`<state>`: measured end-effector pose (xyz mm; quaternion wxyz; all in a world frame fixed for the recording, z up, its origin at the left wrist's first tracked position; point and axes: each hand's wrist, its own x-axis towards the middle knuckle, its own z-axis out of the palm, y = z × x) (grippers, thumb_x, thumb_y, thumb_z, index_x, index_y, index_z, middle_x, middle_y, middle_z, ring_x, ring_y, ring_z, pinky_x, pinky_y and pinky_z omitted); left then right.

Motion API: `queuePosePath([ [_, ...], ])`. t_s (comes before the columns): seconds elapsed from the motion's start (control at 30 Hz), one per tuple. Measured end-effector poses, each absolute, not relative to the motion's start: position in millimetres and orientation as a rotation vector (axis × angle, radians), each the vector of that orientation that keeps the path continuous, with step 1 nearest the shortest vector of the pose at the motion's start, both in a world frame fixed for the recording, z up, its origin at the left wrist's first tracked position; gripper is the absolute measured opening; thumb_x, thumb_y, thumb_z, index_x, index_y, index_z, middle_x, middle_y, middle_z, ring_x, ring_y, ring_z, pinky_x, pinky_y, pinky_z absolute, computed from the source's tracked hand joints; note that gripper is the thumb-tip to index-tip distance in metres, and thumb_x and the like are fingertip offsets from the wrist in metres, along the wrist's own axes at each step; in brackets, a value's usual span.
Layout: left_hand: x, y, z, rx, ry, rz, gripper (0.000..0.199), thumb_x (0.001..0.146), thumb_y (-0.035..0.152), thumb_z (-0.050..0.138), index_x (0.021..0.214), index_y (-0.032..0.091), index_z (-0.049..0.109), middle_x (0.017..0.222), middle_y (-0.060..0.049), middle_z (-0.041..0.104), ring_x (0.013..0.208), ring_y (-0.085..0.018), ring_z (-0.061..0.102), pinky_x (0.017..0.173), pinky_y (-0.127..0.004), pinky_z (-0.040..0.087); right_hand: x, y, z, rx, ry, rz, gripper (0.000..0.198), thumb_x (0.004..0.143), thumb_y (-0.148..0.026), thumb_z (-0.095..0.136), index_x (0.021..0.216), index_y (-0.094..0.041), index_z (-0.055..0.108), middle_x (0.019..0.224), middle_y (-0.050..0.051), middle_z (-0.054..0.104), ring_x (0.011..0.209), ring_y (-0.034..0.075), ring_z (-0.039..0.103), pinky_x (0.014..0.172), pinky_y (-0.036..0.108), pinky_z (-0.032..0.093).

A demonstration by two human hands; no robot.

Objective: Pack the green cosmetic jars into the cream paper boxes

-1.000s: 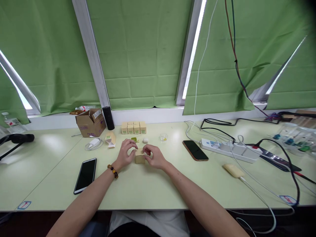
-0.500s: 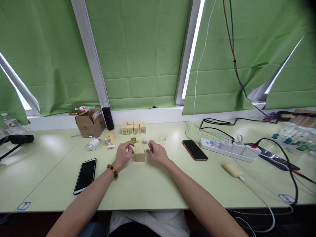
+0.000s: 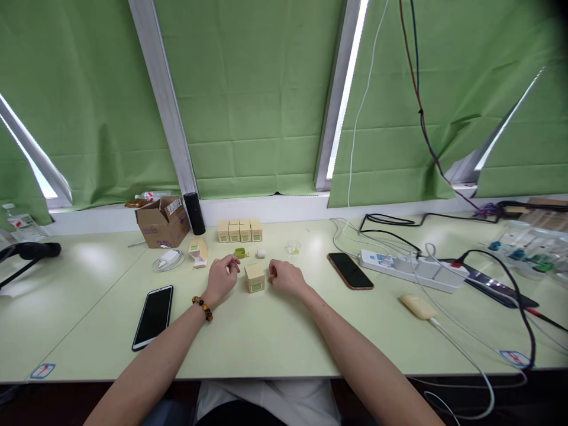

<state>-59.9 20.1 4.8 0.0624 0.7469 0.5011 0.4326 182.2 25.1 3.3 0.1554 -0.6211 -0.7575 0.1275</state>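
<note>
A small tan cardboard box [image 3: 254, 278] with a green-framed label on its front stands on the table between my hands, turned slightly askew. To its left, my left hand [image 3: 223, 276] is open, its fingers loosely curved and apart from the box. My right hand [image 3: 286, 276] is curled closed just right of the box, with nothing visible in it. Behind the box lie a small green item [image 3: 240, 252] and a white rounded piece [image 3: 261, 254]. A clear round dish [image 3: 293, 247] with something yellow in it sits beyond my right hand.
Several matching small boxes [image 3: 239, 231] stand in a row at the back. An opened tan carton [image 3: 197, 252] and a coiled charger cable [image 3: 168, 258] lie to the left. Phones [image 3: 153, 318] flank my arms. A power strip [image 3: 412, 270] with cables takes up the right side.
The box has been turned, so its labelled side now faces me, and it sits slightly further right. My right hand has drawn back a little from it and its fingers have curled in.
</note>
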Motion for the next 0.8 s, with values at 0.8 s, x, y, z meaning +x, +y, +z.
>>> queuePosePath([
  [0.8, -53, 19, 2, 2.505, 2.023, 0.741, 0.026, 0.1, 0.022, 0.037, 0.091, 0.019, 0.06, 0.079, -0.009, 0.072, 0.076, -0.025, 0.067, 0.079, -0.038, 0.036, 172, 9, 22, -1.174, -2.255, 0.68, 0.071, 0.073, -0.014, 0.077, 0.138, -0.026, 0.052, 0.131, 0.008, 0.064, 0.1, 0.021, 0.064, 0.083, 0.032, 0.048],
])
